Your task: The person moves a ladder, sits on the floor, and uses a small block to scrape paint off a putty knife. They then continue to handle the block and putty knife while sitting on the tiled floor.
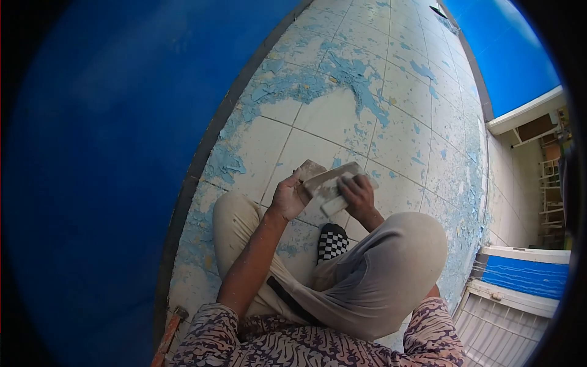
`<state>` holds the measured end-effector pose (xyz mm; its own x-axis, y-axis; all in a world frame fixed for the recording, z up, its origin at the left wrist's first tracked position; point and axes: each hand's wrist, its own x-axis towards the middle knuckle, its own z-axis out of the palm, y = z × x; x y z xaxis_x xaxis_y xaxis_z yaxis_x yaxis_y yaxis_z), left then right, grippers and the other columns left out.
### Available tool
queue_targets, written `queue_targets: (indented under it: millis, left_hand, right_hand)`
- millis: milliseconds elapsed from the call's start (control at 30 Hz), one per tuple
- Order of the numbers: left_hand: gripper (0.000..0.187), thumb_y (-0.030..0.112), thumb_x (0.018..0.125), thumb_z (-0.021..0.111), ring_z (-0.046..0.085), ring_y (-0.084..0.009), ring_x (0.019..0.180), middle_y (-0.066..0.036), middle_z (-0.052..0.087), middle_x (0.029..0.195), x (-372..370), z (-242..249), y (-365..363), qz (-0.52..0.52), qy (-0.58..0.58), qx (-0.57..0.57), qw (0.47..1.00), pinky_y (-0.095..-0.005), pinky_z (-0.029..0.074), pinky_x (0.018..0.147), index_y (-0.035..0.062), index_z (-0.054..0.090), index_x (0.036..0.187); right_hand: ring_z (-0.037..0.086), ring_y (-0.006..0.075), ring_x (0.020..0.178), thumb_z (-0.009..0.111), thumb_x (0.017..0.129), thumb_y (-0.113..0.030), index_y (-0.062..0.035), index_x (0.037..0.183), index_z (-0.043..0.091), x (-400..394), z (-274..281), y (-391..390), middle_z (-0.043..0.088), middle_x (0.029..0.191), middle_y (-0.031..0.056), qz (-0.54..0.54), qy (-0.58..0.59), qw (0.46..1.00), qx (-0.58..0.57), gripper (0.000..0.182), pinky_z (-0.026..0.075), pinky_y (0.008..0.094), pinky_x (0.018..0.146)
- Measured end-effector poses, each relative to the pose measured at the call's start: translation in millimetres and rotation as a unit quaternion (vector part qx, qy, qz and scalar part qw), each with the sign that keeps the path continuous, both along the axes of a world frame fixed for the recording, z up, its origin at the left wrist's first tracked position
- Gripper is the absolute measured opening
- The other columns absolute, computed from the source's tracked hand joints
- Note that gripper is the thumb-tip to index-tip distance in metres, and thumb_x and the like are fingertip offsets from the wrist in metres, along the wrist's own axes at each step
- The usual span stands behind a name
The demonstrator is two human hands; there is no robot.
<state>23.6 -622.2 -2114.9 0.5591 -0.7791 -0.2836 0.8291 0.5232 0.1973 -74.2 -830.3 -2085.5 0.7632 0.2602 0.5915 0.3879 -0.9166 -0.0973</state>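
Observation:
My left hand [290, 197] is closed around a dusty brown-grey flat piece [313, 166], whose top corner juts above the fingers. From the other side, my right hand [359, 193] grips a grey rectangular plate [333, 176] smeared with white. A thick pale bar [334, 207] shows below the plate, beside the right fingers. The plate's left end overlaps the left fingers and the brown-grey piece. Both hands are above the tiled floor, in front of my bent knees. I cannot tell exactly what kind of tools these are.
Peeled light-blue paint flakes [358, 85] litter the white tile floor [318, 137]. A blue wall [122, 153] with a dark base strip runs along the left. Another blue wall [498, 55] and an opening with furniture [550, 189] lie right. An orange-handled tool [169, 333] is at lower left.

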Motion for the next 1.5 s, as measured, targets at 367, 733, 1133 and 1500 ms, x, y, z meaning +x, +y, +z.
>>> queue_targets:
  millis: [367,733,1133,1500]
  left_hand:
    - [0.049,0.033,0.106,0.045,0.054,-0.0286,0.13,-0.017,0.055,0.14,4,5,5,0.026,-0.011,-0.001,1.0,-0.045,0.039,0.115,0.0049,0.043,0.147]
    - [0.051,0.038,0.107,0.041,0.053,-0.03,0.131,-0.014,0.056,0.14,2,2,6,0.02,0.001,-0.017,1.0,-0.0448,0.04,0.112,0.0062,0.043,0.147]
    - [0.051,0.042,0.107,0.038,0.05,-0.0261,0.132,-0.011,0.054,0.14,2,-8,-5,0.07,-0.044,-0.045,0.996,-0.0429,0.037,0.113,0.0092,0.044,0.146]
    - [0.054,0.044,0.107,0.037,0.053,-0.026,0.13,-0.011,0.056,0.139,5,-10,-3,0.084,-0.014,-0.024,0.996,-0.0428,0.039,0.112,0.0072,0.045,0.145]
  right_hand:
    - [0.058,0.027,0.083,0.072,0.066,-0.01,0.0003,0.104,0.068,-3,-7,8,0.067,0.099,0.0104,-0.058,0.007,0.998,0.012,0.04,0.048,0.0388,0.073]
    - [0.058,0.0299,0.089,0.072,0.066,-0.009,-0.0013,0.1,0.065,-4,-14,33,0.065,0.105,0.0119,-0.06,-0.002,0.997,0.043,0.035,0.047,0.0426,0.074]
    - [0.056,0.0323,0.092,0.065,0.065,0.001,0.0028,0.103,0.062,3,-17,50,0.06,0.101,0.0146,-0.134,0.09,0.986,0.037,0.038,0.046,0.0428,0.078]
    - [0.056,0.0321,0.098,0.062,0.071,0.003,-0.0048,0.142,0.052,7,-12,56,0.056,0.111,0.0155,-0.15,0.151,0.976,0.039,0.072,0.047,0.0422,0.081]
